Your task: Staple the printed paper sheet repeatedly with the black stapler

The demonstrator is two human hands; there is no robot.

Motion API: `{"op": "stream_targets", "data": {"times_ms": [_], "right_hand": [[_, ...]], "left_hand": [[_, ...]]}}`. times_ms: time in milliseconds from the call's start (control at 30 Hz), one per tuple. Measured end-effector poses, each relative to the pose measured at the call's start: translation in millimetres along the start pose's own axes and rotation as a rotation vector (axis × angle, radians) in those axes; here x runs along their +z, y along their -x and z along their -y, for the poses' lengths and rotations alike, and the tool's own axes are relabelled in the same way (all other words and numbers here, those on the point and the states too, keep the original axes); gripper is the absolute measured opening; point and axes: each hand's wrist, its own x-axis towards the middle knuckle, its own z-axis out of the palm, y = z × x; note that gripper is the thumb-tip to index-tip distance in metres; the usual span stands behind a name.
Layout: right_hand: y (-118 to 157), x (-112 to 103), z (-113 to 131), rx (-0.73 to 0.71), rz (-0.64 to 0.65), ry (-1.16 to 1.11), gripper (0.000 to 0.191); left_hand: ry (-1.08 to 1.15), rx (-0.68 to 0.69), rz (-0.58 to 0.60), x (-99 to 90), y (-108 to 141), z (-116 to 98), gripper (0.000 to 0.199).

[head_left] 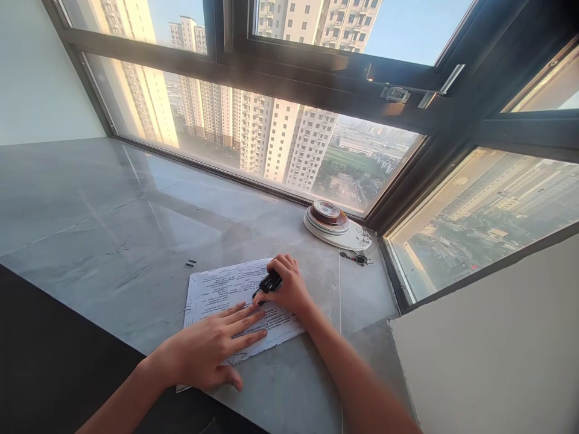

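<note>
Printed sheets of paper (226,278) lie on the grey marble-look ledge, with staples visible along their edges. My left hand (217,343) rests flat on the lower left of the paper, fingers spread. In my right hand (287,283) is a small black stapler (270,281), gripped over the paper's upper right part. The stapler's front end points down and left, close to my left fingertips. My right fingers partly hide the stapler, and whether its jaws are pressed on the paper is not clear. Two short dark staple strips (190,263) lie left of the paper's top corner.
A stack of plates (328,220) stands at the back right by the window frame (289,84). Just in front of it lies a small dark keyring-like item (359,258). Loose staples (118,248) are scattered to the left. The ledge (149,289) ends at a dark front edge.
</note>
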Motion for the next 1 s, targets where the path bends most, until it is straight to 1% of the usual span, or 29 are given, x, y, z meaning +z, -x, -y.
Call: {"op": "stream_targets", "data": {"times_ms": [67,233,500,567,633,767,833,900,933,1000], "right_hand": [[0,1,1,-0.008,0.022,0.019,0.054],[0,2,-2,0.009,0.008,0.019,0.057],[-2,-2,-6,0.039,0.065,-0.094,0.059],[-3,-3,-6,0.045,0.069,-0.127,0.054],[-3,-4,-7,0.049,0.070,-0.152,0.045],[-2,-2,-9,0.044,0.052,-0.136,0.029],[-2,-1,-9,0.047,0.025,-0.129,0.027],[-3,-2,-9,0.047,0.016,-0.155,0.030],[-3,-3,-9,0.050,0.023,-0.181,0.032],[-4,-4,-10,0.090,0.020,-0.254,0.030]], "left_hand": [[0.008,-0.001,0.013,-0.8,0,2,0.083],[0.030,0.001,0.037,-2.3,3,6,0.082],[0.062,-0.037,0.076,-1.9,8,3,0.086],[0.056,-0.045,0.092,-1.7,9,2,0.086],[0.044,-0.046,0.104,-1.4,9,1,0.087],[0.042,-0.041,0.094,-0.1,9,1,0.086],[0.044,-0.041,0.100,0.3,9,1,0.085],[0.050,-0.040,0.102,0.1,8,1,0.086],[0.056,-0.040,0.096,-0.3,7,1,0.088],[0.071,-0.037,0.077,-1.8,7,0,0.094]]}}
